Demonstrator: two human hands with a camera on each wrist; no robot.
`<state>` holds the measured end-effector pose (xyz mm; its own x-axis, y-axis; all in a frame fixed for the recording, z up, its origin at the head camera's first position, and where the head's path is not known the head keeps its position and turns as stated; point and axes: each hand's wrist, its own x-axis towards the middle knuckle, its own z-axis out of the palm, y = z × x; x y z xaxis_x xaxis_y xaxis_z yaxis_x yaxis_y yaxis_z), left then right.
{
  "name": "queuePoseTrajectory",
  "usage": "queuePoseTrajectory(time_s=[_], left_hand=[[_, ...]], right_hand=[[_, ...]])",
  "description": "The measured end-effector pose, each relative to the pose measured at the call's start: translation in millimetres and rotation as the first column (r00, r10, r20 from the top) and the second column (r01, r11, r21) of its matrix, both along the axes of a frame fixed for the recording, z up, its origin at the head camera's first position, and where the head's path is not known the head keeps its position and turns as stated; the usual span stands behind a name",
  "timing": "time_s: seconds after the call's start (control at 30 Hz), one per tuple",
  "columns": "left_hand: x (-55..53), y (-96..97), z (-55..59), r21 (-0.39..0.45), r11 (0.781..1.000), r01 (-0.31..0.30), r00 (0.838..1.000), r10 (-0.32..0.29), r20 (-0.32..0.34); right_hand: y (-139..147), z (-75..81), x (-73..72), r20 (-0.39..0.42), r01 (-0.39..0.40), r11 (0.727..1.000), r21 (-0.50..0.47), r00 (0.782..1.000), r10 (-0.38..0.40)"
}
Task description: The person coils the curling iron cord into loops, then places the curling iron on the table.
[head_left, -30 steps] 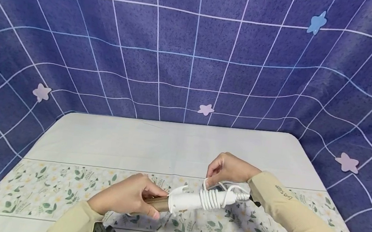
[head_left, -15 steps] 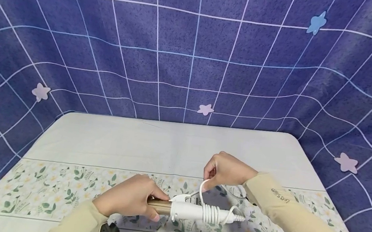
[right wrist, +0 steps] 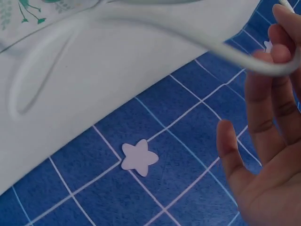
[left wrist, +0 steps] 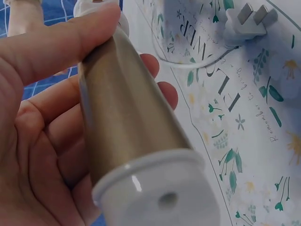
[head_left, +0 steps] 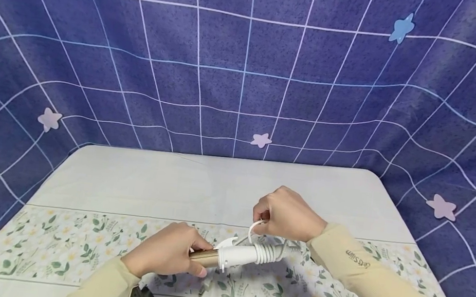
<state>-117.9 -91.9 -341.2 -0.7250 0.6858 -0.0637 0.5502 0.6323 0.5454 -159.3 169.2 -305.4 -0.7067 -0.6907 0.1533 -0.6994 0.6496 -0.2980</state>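
My left hand (head_left: 169, 251) grips a curling iron by its gold barrel (left wrist: 127, 103), thumb on one side and fingers on the other. The iron's white handle (head_left: 236, 256) points right and tilts slightly up, above the table. Several turns of white cord (head_left: 267, 255) wrap the handle. With its fingers curled, my right hand (head_left: 287, 215) holds a loop of this cord above the handle. The right wrist view shows the cord (right wrist: 225, 52) passing through those fingers. A white two-pin plug (left wrist: 247, 28) shows against the printed cloth in the left wrist view.
A white tablecloth (head_left: 216, 185) with a floral printed band (head_left: 90, 244) covers the table. Behind and at both sides hangs a blue curtain (head_left: 223, 88) with grid lines and stars. The table's far edge meets this curtain.
My right hand has shifted left and slightly up with the cord loop. The handle end dipped, then rose again. My left hand keeps its hold on the barrel.
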Motion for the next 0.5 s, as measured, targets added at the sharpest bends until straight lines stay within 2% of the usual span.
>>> queuePoseTrajectory(time_s=[0.1, 0.17, 0.27, 0.37, 0.5], left_hand=[[-0.3, 0.0, -0.4, 0.002, 1.0, -0.017, 1.0, 0.017, -0.008], [-0.3, 0.1, -0.3, 0.001, 1.0, -0.027, 1.0, 0.027, -0.01], [-0.3, 0.7, -0.5, -0.014, 0.999, -0.04, 0.999, 0.04, -0.025], [0.0, 1.4, -1.2, -0.031, 0.998, -0.05, 0.998, 0.049, -0.047], [-0.3, 1.6, -2.3, -0.04, 0.997, -0.066, 0.996, 0.063, -0.068]], right_hand=[[0.6, 1.7, 0.2, -0.046, -0.026, 1.0, 0.012, 0.999, 0.026], [1.9, 3.1, 0.4, -0.036, -0.035, 0.999, 0.019, 0.999, 0.035], [4.2, 5.9, 1.3, 0.057, -0.049, 0.999, 0.019, 0.997, 0.048], [5.4, 8.6, 2.1, 0.155, -0.062, 0.998, 0.022, 0.986, 0.058], [5.3, 9.8, 2.2, 0.185, -0.07, 0.997, 0.015, 0.981, 0.066]])
